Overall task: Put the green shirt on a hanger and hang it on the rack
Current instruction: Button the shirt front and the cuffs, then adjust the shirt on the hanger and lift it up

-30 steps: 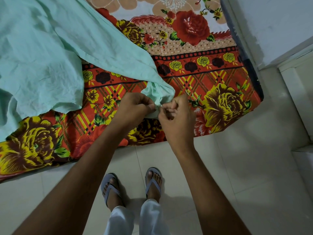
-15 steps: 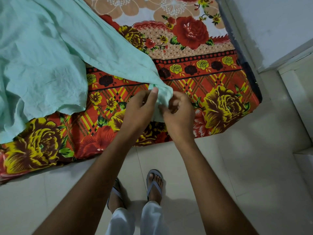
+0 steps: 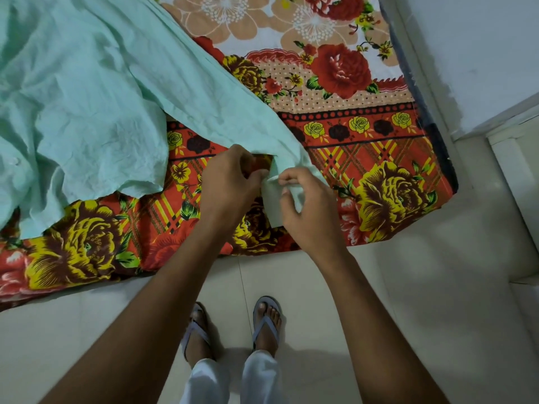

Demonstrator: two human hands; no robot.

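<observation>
— What is the grip doing on each side?
— The left hand [image 3: 230, 182] is curling its fingers at the near end of the sleeve [image 3: 280, 182], with the thumb and fingertips closing on the cloth edge. Just beside it, the right hand [image 3: 309, 208] is pinching the same cuff between thumb and bent fingers, and a flap of pale fabric is hanging down between the two hands.
— And where is the green shirt lying?
— The green shirt [image 3: 81, 100] is spreading, crumpled, over the left part of the bed, and its sleeve is stretching rightward and toward the person, ending at the hands near the bed's edge.
— What is under it?
— A floral bedsheet [image 3: 379, 158] in red, yellow and peach is covering the bed. Below, the person is standing on the pale tiled floor [image 3: 437, 287] in sandals [image 3: 267, 322].
</observation>
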